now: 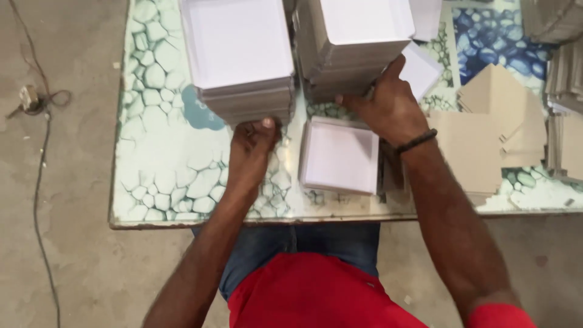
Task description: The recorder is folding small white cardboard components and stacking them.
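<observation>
Two tall stacks of white-faced square boards stand on the table. My left hand [252, 146] presses its fingertips against the near bottom edge of the left stack [240, 54]. My right hand [388, 106], with a dark band on its wrist, rests against the near side of the right stack [355, 42], thumb up along its corner. Between my forearms a low pile of white squares [340, 155] lies flat on the table. Whether either hand truly grips anything is hidden by the fingers.
The table [164, 170] has a green-and-white pebble-pattern top, with a blue patch at the back right. Brown cardboard squares [486, 130] lie to the right, and more grey stacks [565, 67] stand at the far right. A cable [39, 158] runs along the concrete floor at left.
</observation>
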